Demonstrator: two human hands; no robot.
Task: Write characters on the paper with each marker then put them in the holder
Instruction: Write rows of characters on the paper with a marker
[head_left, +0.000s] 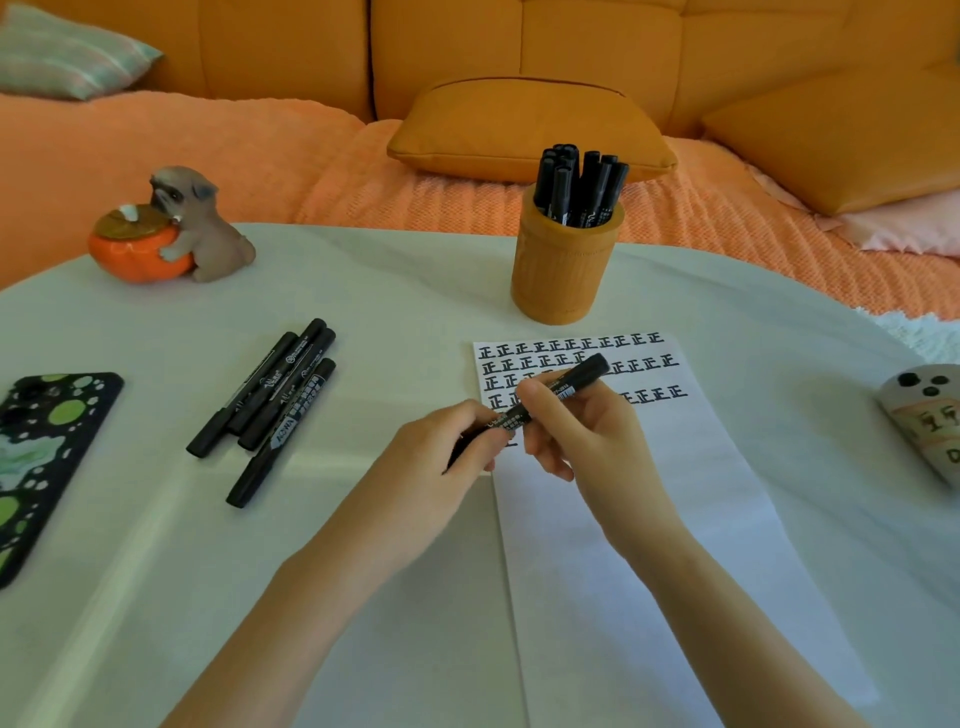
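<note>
Head view: marker (563, 388) between pinching fingers of left hand (447, 447) and right hand (582, 431), axis lower-left to upper-right.

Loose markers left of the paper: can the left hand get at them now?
Probably yes: nothing lies between the left hand and the loose markers, though it grips the held marker with the right hand.

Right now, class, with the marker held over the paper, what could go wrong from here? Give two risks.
First, both the left hand and right hand grip the marker over the written rows on the paper; a slip could streak them if the tip is bare. Second, the holder is already crowded with markers, so pushing another in might tip it.
</note>
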